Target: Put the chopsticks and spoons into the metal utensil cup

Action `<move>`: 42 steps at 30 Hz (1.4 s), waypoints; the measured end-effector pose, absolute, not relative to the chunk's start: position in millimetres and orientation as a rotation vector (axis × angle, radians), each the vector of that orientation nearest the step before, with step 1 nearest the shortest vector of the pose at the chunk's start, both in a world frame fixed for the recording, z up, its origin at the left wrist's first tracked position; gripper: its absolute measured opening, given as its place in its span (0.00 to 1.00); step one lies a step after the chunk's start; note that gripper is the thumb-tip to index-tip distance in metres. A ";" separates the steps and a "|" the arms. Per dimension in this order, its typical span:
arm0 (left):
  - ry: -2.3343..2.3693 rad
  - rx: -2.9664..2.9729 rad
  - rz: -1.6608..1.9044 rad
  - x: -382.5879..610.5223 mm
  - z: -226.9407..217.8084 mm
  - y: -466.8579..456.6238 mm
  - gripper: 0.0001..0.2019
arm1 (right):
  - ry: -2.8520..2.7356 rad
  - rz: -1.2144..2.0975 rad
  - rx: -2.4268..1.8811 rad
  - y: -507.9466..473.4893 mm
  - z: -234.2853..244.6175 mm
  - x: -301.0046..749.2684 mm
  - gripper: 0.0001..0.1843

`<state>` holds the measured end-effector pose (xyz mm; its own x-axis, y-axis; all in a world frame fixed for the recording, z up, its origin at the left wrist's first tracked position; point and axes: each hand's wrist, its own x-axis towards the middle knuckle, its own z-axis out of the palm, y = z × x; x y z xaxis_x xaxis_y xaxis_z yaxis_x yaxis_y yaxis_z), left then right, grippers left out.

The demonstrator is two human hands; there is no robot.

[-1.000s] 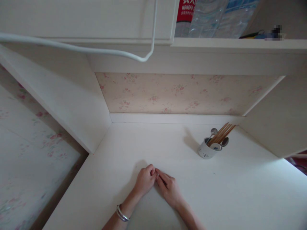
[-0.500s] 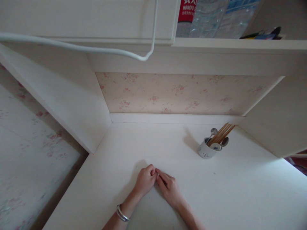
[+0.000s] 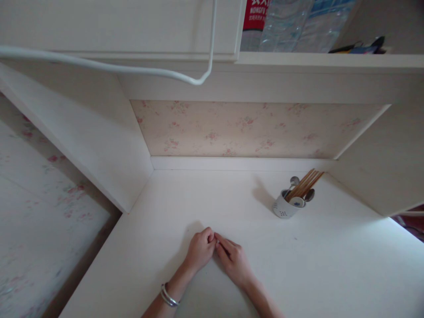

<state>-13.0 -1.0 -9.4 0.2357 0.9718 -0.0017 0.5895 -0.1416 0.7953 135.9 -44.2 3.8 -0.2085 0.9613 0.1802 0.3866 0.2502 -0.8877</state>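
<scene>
My left hand [image 3: 201,248] is curled into a fist on the white desk [image 3: 139,260], thumb upward, with a silver bangle [image 3: 170,297] round its wrist. My right hand [image 3: 234,261] lies beside it, fingers bent and pressed together. The fingertips of both hands meet at the middle. Whatever is inside the fingers, if anything, is hidden from this view. Farther back to the right stands a white perforated utensil holder [image 3: 282,209] with chopsticks [image 3: 306,184], spoons [image 3: 310,195] and a white-ended utensil [image 3: 297,202]; neither hand touches it.
A white cable [image 3: 109,66] hangs across the upper left, below a cabinet [image 3: 115,26]. Plastic bottles [image 3: 285,26] stand on the upper shelf [image 3: 314,58]. Side panels [image 3: 99,145] bound the desk, and a flowered wall [image 3: 238,130] is behind it.
The hands hold the same pose. The surroundings sit very slightly farther left in the view, as the camera has turned a little.
</scene>
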 end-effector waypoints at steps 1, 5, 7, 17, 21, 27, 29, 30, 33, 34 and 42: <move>1.437 1.825 0.707 -13.1 -9.0 -1.0 0.10 | -1.740 0.926 -1.250 -44.3 3.4 136.0 0.19; 1.436 1.822 0.709 -12.8 -8.2 -1.5 0.10 | -1.738 0.926 -1.244 -45.0 3.8 136.1 0.19; 1.431 1.817 0.716 -12.5 -8.3 -1.9 0.10 | -1.737 0.924 -1.242 -45.3 5.6 136.0 0.19; 1.424 1.819 0.729 -12.7 -8.3 -1.7 0.10 | -1.726 0.932 -1.239 -45.0 8.2 135.2 0.20; 1.426 1.819 0.732 -12.6 -9.4 -0.8 0.10 | -1.717 0.950 -1.239 -45.6 7.7 135.6 0.19; 1.422 1.835 0.732 -13.3 -10.8 -1.5 0.10 | -1.713 0.947 -1.237 -46.0 9.1 134.8 0.19; 1.424 1.829 0.731 -13.3 -10.9 -1.8 0.10 | -1.711 0.946 -1.238 -45.8 10.3 134.9 0.19; 1.425 1.826 0.730 -13.2 -10.8 -1.9 0.10 | -1.711 0.945 -1.237 -45.8 11.3 135.0 0.19; 1.429 1.829 0.723 -12.8 -9.6 -1.7 0.10 | -1.716 0.945 -1.233 -46.1 14.8 135.3 0.19; 1.434 1.833 0.719 -12.6 -9.1 -1.6 0.10 | -1.716 0.943 -1.234 -46.4 15.8 135.2 0.19; 1.417 1.833 0.712 -12.4 -7.2 -2.7 0.12 | -1.443 1.007 -1.297 -40.8 -1.5 139.3 0.20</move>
<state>-12.4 -2.7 -7.2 0.2494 0.9684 0.0049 0.5824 -0.1541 0.7981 139.3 -40.8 -1.5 -0.0218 0.9939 0.1081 0.2417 0.1102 -0.9641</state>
